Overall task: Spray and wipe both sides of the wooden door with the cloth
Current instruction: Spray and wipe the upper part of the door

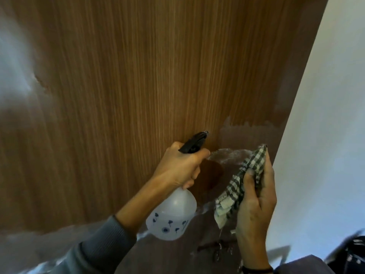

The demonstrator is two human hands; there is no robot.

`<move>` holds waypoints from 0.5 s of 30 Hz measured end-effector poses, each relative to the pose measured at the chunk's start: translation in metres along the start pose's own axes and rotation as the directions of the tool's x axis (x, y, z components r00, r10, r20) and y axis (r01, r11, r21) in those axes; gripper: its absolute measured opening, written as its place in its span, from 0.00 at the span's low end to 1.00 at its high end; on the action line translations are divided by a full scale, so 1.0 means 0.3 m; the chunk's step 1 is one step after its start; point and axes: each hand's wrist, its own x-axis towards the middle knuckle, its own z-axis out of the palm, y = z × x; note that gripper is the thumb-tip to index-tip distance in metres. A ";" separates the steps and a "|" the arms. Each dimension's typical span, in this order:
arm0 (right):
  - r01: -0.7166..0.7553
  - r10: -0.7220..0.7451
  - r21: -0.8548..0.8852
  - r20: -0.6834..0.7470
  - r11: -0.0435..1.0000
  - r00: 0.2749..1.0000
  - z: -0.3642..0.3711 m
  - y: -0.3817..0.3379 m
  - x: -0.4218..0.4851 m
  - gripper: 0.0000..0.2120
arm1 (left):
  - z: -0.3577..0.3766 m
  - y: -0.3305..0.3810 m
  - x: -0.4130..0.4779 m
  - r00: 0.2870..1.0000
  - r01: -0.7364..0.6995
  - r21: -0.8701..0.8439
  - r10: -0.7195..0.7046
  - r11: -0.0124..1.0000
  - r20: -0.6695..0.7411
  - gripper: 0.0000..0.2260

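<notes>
The wooden door filled my view, grain running vertically. My left hand gripped the neck of the spray bottle (translucent, black trigger head), its nozzle pointing at the door. My right hand clutched the checked cloth near the door's right edge, beside the white wall.

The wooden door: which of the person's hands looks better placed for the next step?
Probably the left hand: it grips the spray bottle with the nozzle aimed at the wooden door. The right hand holds the checked cloth, for wiping afterwards.
</notes>
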 end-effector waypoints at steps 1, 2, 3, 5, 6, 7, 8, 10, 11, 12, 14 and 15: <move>0.040 -0.040 -0.009 0.019 0.999 0.999 0.008 -0.013 0.028 0.25 | 0.006 0.005 0.005 1.000 0.016 0.004 -0.016 1.000 -0.020 0.18; 0.081 -0.080 -0.023 0.037 0.996 0.996 0.021 -0.024 0.058 0.25 | 0.006 0.012 0.007 0.999 0.017 -0.003 -0.017 1.000 -0.028 0.17; 0.125 -0.123 -0.045 0.053 0.991 0.991 0.039 -0.032 0.089 0.26 | -0.002 0.024 0.007 1.000 0.006 -0.017 -0.006 1.000 -0.025 0.17; 0.232 -0.226 -0.093 0.068 0.968 0.972 0.091 -0.043 0.149 0.27 | -0.029 0.055 0.004 0.999 -0.036 -0.034 0.036 0.999 -0.001 0.17; 0.292 -0.283 -0.116 0.084 0.949 0.955 0.125 -0.046 0.174 0.27 | -0.044 0.073 0.004 0.998 -0.060 -0.025 0.060 0.998 0.014 0.17; 0.360 -0.344 -0.133 0.125 0.923 0.931 0.166 -0.047 0.191 0.27 | -0.057 0.093 0.006 0.996 -0.083 -0.009 0.084 0.996 0.024 0.17; 0.431 -0.402 -0.137 0.195 0.892 0.894 0.213 -0.047 0.200 0.26 | -0.067 0.111 0.008 0.994 -0.105 0.009 0.104 0.994 0.023 0.17; 0.562 -0.480 -0.179 0.354 0.807 0.803 0.296 -0.035 0.210 0.27 | -0.079 0.143 0.027 0.990 -0.141 0.037 0.141 0.989 0.005 0.16; 0.623 -0.513 -0.242 0.390 0.744 0.764 0.319 -0.018 0.219 0.27 | -0.081 0.154 0.040 0.988 -0.157 0.045 0.157 0.987 0.001 0.15; 0.677 -0.548 -0.305 0.411 0.670 0.728 0.324 0.003 0.235 0.26 | -0.084 0.163 0.054 0.986 -0.166 0.054 0.166 0.985 -0.001 0.15; 0.755 -0.609 -0.362 0.447 0.547 0.655 0.303 0.035 0.287 0.27 | -0.089 0.169 0.082 0.986 -0.165 0.084 0.166 0.983 -0.007 0.15; 0.766 -0.622 -0.367 0.447 0.528 0.643 0.283 0.043 0.323 0.27 | -0.090 0.168 0.094 0.987 -0.159 0.096 0.160 0.983 -0.011 0.16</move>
